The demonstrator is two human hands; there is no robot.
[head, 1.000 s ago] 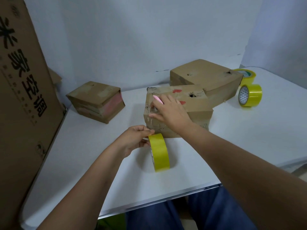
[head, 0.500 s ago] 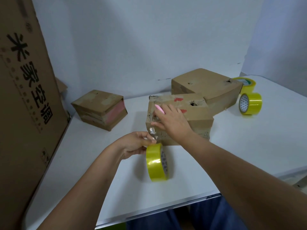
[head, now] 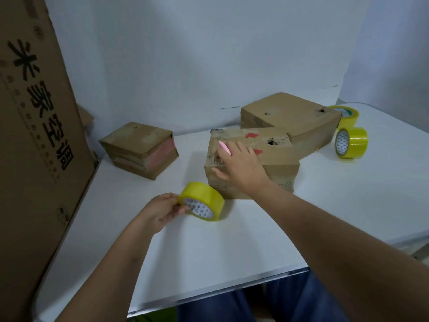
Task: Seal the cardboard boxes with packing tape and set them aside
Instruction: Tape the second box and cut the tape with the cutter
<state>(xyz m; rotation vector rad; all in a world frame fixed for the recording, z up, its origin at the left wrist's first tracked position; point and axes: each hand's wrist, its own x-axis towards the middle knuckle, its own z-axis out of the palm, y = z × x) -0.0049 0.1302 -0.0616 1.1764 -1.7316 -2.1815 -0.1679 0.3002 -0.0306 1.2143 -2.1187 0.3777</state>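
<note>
- Landmark: the near cardboard box (head: 253, 162) lies on the white table (head: 209, 256), closed, with red marks and a ragged hole on its top; every position below is given relative to it
- Right hand (head: 241, 163): rests on the box's top at its left front corner, fingers spread and pressing down, thumb over the front face; a pink tool (head: 224, 148), apparently a small cutter, is tucked between the fingers. The placement reads as bracing, so that the box does not slide while tape is drawn against it
- Left hand (head: 162, 211): in front of the box and to its left, curled round the yellow tape roll (head: 202, 202), thumb and fingers pinching the rim and the patterned core. The roll is tilted, its open face turned toward the camera and just clear of the box's front face; whether a free end of tape joins roll and box cannot be told
- Judged stage: a strip is being started or finished at this corner; the box is not yet set aside
- Larger box (head: 290, 119): directly behind the landmark and touching it, closed
- Small box (head: 139, 149): well to the left, standing apart, one side pink
- Two spare tape rolls (head: 351, 142): far right, beside the larger box
- Tall printed carton (head: 34, 135): at the far left edge, upright against the table
</note>
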